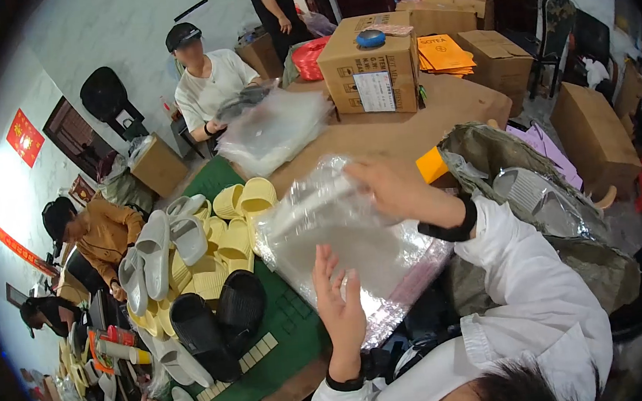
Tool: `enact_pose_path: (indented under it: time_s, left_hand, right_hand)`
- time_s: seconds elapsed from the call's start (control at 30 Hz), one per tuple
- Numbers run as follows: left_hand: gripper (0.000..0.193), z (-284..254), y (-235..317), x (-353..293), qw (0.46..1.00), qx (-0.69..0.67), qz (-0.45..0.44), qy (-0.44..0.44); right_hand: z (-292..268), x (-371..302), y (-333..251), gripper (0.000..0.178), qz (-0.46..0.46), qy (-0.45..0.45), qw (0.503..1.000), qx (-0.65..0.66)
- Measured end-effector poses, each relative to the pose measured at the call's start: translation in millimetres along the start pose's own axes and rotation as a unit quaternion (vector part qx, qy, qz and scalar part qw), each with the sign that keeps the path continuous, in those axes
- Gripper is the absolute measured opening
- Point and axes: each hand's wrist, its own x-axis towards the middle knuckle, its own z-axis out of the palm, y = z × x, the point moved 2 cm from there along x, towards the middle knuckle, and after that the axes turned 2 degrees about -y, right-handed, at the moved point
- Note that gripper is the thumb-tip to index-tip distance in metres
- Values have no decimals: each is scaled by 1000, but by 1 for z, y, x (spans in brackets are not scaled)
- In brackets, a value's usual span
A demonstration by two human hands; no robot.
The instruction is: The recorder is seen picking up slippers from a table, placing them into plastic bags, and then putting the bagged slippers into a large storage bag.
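Centrally, a stack of clear plastic bags (340, 237) lies on the table (377, 137), just right of a green mat (288, 335). The right hand (385, 186) sits at the top edge of the stack, fingers curled and pinching the upper bag so that its edge lifts off the pile. The left hand (338, 295) rests flat on the lower part of the stack, fingers spread and straight, gripping nothing. On the mat: yellow slippers (234, 224), grey slippers (156, 251) and two black slippers (220, 318), heaped close together, left of the bags. A second pile of clear bags (275, 127) lies farther up the table, in front of a seated person in a white shirt (209, 84). A brown cardboard box (370, 64) stands at the far end, with a white rectangular label (375, 91) on its near face and a blue roll of tape (370, 38) on top. Orange envelopes (442, 56) lie stacked just right of it. More brown boxes (593, 135) stand on the floor to the right. A grey slipper in a clear bag (537, 195) lies right of the right wrist. A red rectangular sign (24, 138) hangs on the left wall.
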Motion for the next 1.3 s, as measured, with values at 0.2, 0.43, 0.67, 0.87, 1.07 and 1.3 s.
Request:
enact_pose_path:
  time_s: [0.2, 0.43, 0.67, 0.87, 1.07, 1.3]
  left_hand:
    - [23, -8, -65, -15, 862, 480, 57, -155]
    - [23, -12, -113, -28, 694, 669, 24, -265]
    - [19, -13, -121, -30, 743, 630, 34, -222]
    - [24, -21, -122, -39, 755, 614, 90, -212]
    - [43, -29, -106, -26, 777, 549, 8, -307]
    - [45, -68, -122, -8, 883, 313, -68, -345]
  right_hand:
    - [-19, 16, 57, 33, -79, 131, 984, -86]
    - [59, -25, 45, 38, -73, -62, 985, -143]
    - [160, -96, -14, 26, 0, -187, 950, -249]
    - [210, -109, -24, 62, 86, -245, 903, -342]
    - [196, -108, -21, 60, 80, -287, 922, -249]
    - [180, -96, -46, 61, 112, -378, 886, -244]
